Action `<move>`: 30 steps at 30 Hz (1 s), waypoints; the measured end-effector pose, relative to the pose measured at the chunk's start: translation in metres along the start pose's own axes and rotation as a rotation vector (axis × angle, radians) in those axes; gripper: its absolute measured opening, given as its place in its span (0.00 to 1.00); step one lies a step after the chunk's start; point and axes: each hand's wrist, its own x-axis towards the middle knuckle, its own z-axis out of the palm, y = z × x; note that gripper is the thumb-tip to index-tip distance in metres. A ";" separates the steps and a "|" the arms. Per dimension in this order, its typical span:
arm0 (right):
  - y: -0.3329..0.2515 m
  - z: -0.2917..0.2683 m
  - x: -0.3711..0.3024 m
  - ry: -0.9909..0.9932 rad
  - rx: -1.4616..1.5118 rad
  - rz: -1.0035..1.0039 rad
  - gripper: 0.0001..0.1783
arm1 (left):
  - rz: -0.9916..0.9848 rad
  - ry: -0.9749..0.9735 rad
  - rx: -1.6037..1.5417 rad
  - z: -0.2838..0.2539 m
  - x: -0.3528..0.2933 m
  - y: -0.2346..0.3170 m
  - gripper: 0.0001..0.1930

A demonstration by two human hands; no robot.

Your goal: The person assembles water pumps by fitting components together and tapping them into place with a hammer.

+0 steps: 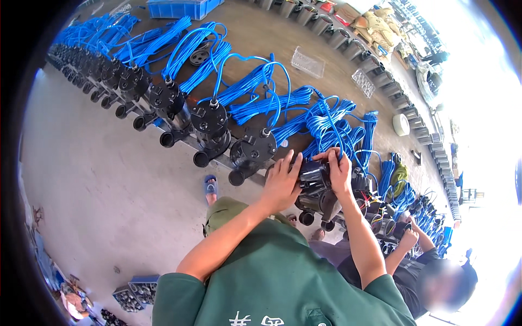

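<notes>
Grey concrete floor (109,179), bright daylight at right.

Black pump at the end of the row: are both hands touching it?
Touching. The head view shows the left hand pressed on the black pump and the right hand gripping its other side.

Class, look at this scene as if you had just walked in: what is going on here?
A person in a green shirt stands at a long bench and grips a black pump with both hands: the left hand on its left side, the right hand on top, by its blue cable. To the left stands a row of like pumps, each with a coiled blue cable. At lower right a second person's hand works on parts further along the bench.
</notes>
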 end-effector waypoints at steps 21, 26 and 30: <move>-0.010 0.007 -0.009 -0.045 -0.021 -0.020 0.13 | -0.052 -0.120 0.006 -0.010 -0.007 0.004 0.32; 0.000 0.008 0.001 -0.064 0.021 -0.013 0.12 | 0.044 -0.016 -0.067 -0.002 -0.007 -0.007 0.32; 0.007 0.006 0.000 -0.032 0.003 -0.004 0.12 | -0.019 0.098 -0.240 0.016 -0.016 -0.006 0.36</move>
